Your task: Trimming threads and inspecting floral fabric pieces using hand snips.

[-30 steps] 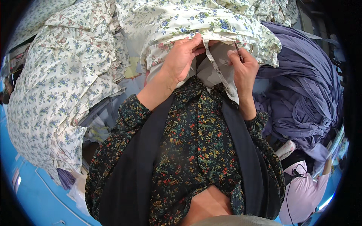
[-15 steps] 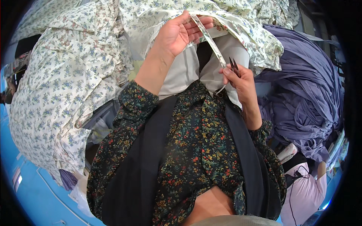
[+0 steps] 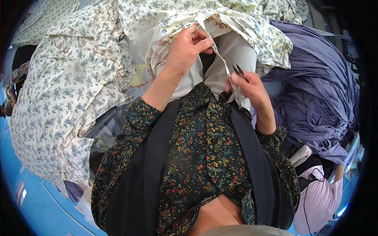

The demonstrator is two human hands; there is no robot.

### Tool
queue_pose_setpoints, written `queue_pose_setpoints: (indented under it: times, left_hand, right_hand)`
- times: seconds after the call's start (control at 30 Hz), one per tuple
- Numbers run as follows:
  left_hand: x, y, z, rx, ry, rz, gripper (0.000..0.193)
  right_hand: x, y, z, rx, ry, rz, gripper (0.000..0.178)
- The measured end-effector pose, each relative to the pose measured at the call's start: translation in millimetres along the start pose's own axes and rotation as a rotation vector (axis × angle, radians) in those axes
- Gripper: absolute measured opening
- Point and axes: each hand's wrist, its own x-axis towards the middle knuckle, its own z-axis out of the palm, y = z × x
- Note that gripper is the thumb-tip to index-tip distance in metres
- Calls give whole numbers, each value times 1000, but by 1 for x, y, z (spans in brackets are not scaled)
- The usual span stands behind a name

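Note:
A narrow white fabric strip with a small floral print [image 3: 223,63] runs down from the cream floral cloth [image 3: 169,29] in front of my lap. Closed at its upper part, my left hand [image 3: 187,51] pinches it between thumb and fingers. Lower down on the right is my right hand [image 3: 254,89], slightly blurred, wrapped round dark thread snips [image 3: 238,71] whose points stick out past the fingers. The strip's lower part passes beside those fingertips and hangs toward my waist. Whether the right fingers also grip it is hard to see.
Piles of white floral cloth [image 3: 67,86] lie at the left and across the far side. A heap of purple-grey fabric [image 3: 315,94] stands on the right. A person in pink [image 3: 317,200] is at the lower right, beside a dark cable.
My left hand has turned from open palm, with the strip lying across the fingers, to a closed pinch on it. The strip has twisted and hangs narrower; my right hand moved slightly lower.

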Motion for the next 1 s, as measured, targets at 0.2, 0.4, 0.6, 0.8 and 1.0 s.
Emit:
queue_pose_setpoints:
  times: [0.2, 0.4, 0.6, 0.8, 1.0]
  left_hand:
    - [-18, 4, 13, 157, 59, 11, 58]
    - [-26, 6, 13, 150, 53, -3, 62]
    - [-28, 12, 13, -116, 36, -73, 76]
    - [-24, 6, 11, -20, 107, -30, 72]
    - [-4, 9, -19, -156, 222, 113, 36]
  right_hand:
    - [53, -20, 33, 69, 234, -513, 14]
    - [52, -18, 11, 252, 154, -487, 12]
    - [42, -6, 21, 19, 246, -591, 26]
    - [48, -12, 43, 55, 249, -523, 24]
    - [28, 8, 10, 164, 140, -160, 17]
